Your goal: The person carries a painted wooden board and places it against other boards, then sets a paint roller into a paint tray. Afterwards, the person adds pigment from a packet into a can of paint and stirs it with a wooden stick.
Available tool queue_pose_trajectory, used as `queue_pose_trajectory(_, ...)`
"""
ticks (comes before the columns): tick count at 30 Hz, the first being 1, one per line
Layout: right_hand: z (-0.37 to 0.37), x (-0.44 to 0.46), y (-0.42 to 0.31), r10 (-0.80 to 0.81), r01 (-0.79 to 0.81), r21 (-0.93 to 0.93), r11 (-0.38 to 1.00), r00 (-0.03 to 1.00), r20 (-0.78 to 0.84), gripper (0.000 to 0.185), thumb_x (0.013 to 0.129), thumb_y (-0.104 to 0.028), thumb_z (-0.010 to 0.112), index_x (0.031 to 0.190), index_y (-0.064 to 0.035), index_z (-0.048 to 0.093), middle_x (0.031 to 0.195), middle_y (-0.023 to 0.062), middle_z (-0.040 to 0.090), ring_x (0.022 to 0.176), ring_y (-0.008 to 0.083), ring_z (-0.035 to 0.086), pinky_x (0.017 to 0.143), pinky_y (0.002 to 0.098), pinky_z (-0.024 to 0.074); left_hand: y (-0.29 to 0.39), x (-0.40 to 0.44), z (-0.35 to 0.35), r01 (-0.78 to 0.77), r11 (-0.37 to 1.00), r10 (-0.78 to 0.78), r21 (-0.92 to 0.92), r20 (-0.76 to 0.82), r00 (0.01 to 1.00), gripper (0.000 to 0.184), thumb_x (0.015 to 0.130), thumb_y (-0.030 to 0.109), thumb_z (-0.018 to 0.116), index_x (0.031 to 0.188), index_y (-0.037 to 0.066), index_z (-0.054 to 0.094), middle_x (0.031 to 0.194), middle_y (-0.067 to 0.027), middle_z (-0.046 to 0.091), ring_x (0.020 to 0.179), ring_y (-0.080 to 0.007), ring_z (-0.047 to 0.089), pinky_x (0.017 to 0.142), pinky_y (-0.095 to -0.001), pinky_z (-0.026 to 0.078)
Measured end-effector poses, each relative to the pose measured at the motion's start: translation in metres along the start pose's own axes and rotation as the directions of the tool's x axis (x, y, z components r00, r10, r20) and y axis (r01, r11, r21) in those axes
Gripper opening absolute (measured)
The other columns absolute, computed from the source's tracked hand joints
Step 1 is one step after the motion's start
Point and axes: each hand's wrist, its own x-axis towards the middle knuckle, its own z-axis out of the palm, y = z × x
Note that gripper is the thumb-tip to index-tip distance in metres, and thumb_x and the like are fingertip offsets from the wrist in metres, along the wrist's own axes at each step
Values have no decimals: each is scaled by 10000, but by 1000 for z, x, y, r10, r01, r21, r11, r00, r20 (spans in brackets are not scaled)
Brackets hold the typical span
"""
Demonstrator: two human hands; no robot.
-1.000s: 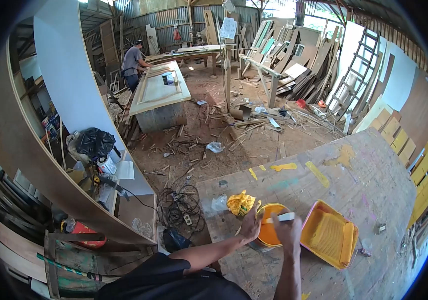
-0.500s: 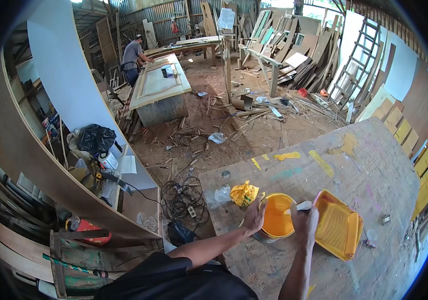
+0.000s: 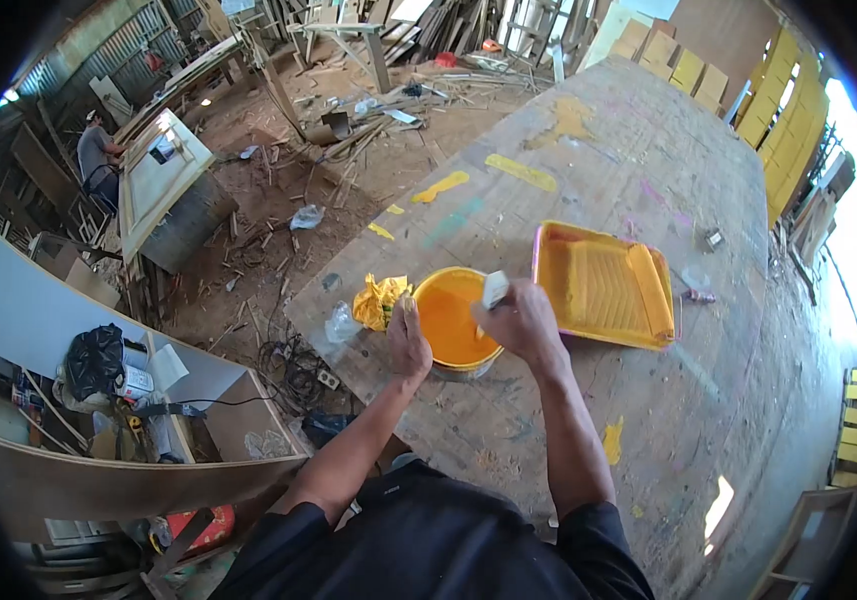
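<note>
A round tub of orange-yellow paint (image 3: pixel 449 315) stands on the stained wooden table (image 3: pixel 529 420). My left hand (image 3: pixel 411 342) rests against the left side of the tub; whether it grips the rim cannot be made out. My right hand (image 3: pixel 524 322) is closed around a pale, flat-ended tool (image 3: pixel 495 289) at the tub's right rim, and the tool's lower part is hidden by hand and tub. Right of that hand lies a yellow paint tray (image 3: pixel 589 285), with a yellow-coated roller (image 3: pixel 651 292) along its right side. A crumpled yellow bag (image 3: pixel 380 302) sits left of the tub.
Clear plastic (image 3: pixel 342 324) lies near the table's left edge, and a small metal object (image 3: pixel 714 238) right of the tray. Beyond are a panel on a bench (image 3: pixel 161 180), a person (image 3: pixel 97 155) beside it, and floor scraps. A white-faced cabinet (image 3: pixel 99 290) stands at left.
The view has swung to the right and down. My right hand has moved from over the tub to its right rim, still holding the pale tool. My left hand stays beside the tub.
</note>
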Motion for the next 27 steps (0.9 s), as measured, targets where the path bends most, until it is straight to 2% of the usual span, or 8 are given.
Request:
queue_pose_trajectory(2, 1, -14, -22, -16, 10, 40, 999, 987, 157, 299, 842, -297, 745, 784, -8, 697, 699, 204, 683, 662, 364, 709, 619, 457, 550, -7, 3, -3, 32, 997, -28, -73, 66, 997, 460, 1133, 394, 412, 1177, -33, 578, 1001, -125, 620, 940, -207, 574, 858, -362, 488)
queue_pose_trajectory(4, 26, -11, -23, -228, 223, 147, 964, 974, 16, 316, 835, -319, 753, 784, -11, 700, 711, 208, 693, 685, 374, 713, 638, 453, 556, 3, 2, -1, 1, 1000, 1, -30, 59, 998, 479, 1130, 417, 417, 1165, -34, 576, 1019, -129, 614, 950, -209, 576, 867, -357, 490)
queue_pose_trajectory(10, 12, 15, 9, -84, 75, -71, 995, 988, -133, 322, 846, -321, 736, 780, -7, 704, 709, 200, 694, 722, 361, 725, 688, 434, 572, -29, 6, -2, -68, 996, 69, 51, -11, 998, 582, 1117, 463, 432, 1310, -71, 562, 1183, -222, 651, 1066, -322, 627, 950, -414, 491)
queue_pose_trajectory(16, 16, -7, -23, -71, 60, 91, 994, 989, 130, 332, 854, -332, 760, 772, -15, 707, 690, 189, 688, 664, 343, 705, 644, 443, 552, -7, 0, 1, 51, 999, -52, 14, 37, 998, 593, 1117, 447, 431, 1368, -79, 543, 1253, -255, 638, 1151, -368, 619, 1004, -423, 477)
queue_pose_trajectory(20, 20, 14, 1, -66, 82, 91, 992, 983, -171, 366, 869, -368, 767, 809, -14, 695, 714, 197, 686, 670, 360, 702, 634, 445, 546, 0, 4, -5, 38, 999, -37, -14, 65, 997, 580, 1122, 424, 418, 1391, -76, 536, 1287, -265, 629, 1187, -379, 613, 1024, -414, 473)
queue_pose_trajectory(23, 4, 15, 7, 3, -11, -81, 997, 996, -95, 356, 864, -355, 765, 783, -14, 699, 702, 194, 686, 656, 348, 698, 632, 441, 547, -1, 2, -7, 28, 997, -32, 76, 45, 998, 573, 1126, 413, 407, 1397, -75, 535, 1290, -267, 629, 1194, -374, 612, 1037, -410, 471)
queue_pose_trajectory(26, -3, -6, -20, 91, -104, 59, 993, 979, 184, 315, 839, -308, 783, 792, -8, 699, 691, 190, 684, 651, 328, 698, 651, 457, 546, -15, 5, -7, 37, 996, -43, 77, 78, 996, 581, 1127, 419, 405, 1401, -77, 534, 1291, -262, 630, 1204, -359, 612, 1051, -408, 466)
queue_pose_trajectory(27, 12, -8, -20, -11, -9, 127, 992, 988, 153, 305, 844, -301, 781, 811, -10, 696, 698, 186, 684, 657, 342, 696, 651, 459, 545, -14, 5, -7, 16, 996, -22, 90, 71, 997, 585, 1127, 420, 402, 1404, -79, 532, 1292, -263, 629, 1210, -355, 611, 1054, -408, 463)
